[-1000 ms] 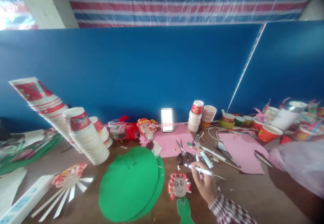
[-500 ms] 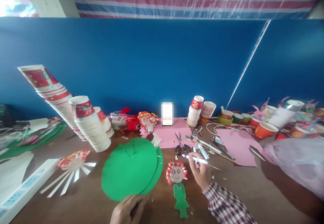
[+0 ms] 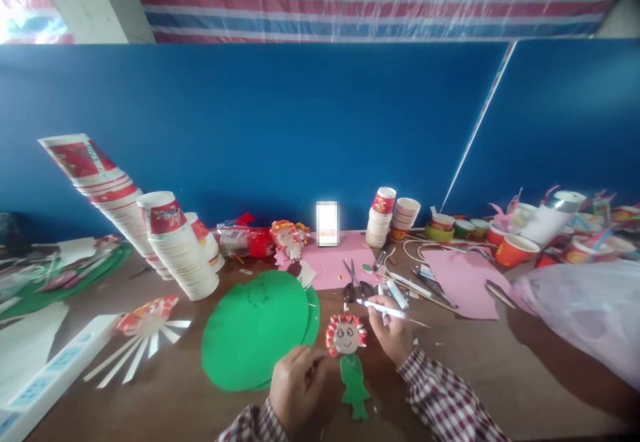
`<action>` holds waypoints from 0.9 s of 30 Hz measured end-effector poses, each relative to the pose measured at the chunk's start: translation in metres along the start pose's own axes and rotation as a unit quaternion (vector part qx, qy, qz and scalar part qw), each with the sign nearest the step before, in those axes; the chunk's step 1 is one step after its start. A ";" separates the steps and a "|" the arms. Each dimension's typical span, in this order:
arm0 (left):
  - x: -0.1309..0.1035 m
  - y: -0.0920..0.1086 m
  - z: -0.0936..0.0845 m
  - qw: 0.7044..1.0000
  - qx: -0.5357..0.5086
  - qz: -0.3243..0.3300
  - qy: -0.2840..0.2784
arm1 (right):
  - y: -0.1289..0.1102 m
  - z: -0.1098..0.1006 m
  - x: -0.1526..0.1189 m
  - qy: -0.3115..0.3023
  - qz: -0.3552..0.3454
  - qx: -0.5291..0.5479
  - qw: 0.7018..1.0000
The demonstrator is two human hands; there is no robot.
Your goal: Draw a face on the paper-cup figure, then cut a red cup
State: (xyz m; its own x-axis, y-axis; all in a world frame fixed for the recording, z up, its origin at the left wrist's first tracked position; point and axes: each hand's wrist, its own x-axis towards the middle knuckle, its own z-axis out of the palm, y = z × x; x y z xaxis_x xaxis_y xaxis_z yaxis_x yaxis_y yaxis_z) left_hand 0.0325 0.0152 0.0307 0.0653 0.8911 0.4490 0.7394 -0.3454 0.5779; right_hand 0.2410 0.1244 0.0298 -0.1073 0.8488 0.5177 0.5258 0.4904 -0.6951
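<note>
Paper doll [image 3: 353, 372], green-bodied and smiling, lies on the brown table [image 3: 450, 392], right between the two hands! Right hand [image 3: 394, 339] has fingers closed around a white marker [image 3: 384, 308], its blue end pointing left, near the red-and-white hair. Left hand [image 3: 296, 383] is curled beside the doll; whether its fingers grip anything, I can't tell. Scissors [image 3: 353, 281] lie just beyond.
</note>
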 end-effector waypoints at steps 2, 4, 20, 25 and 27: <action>0.007 -0.005 0.002 1.000 -0.002 -0.014 0.021 | -0.002 0.000 0.001 -0.004 0.009 0.006 1.000; 0.015 -0.010 0.006 0.998 0.016 -0.010 0.053 | -0.003 -0.001 0.001 -0.005 0.022 0.012 1.000; 0.026 -0.017 0.026 0.999 0.018 0.002 -0.047 | -0.020 -0.006 -0.010 -0.075 0.048 0.089 0.992; 0.030 -0.016 0.027 0.996 0.020 0.001 -0.083 | -0.025 -0.006 -0.015 -0.096 0.053 0.096 0.989; 0.031 -0.016 0.028 0.996 0.020 0.000 -0.090 | -0.024 -0.005 -0.014 -0.101 0.056 0.097 0.989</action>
State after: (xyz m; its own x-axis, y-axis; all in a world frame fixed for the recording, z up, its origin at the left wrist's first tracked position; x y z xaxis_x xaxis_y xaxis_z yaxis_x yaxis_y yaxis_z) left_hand 0.0415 0.0566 0.0164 0.1803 0.9309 0.3176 0.7660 -0.3355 0.5484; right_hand 0.2339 0.0993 0.0419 -0.2338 0.9125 0.3355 0.3744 0.4030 -0.8351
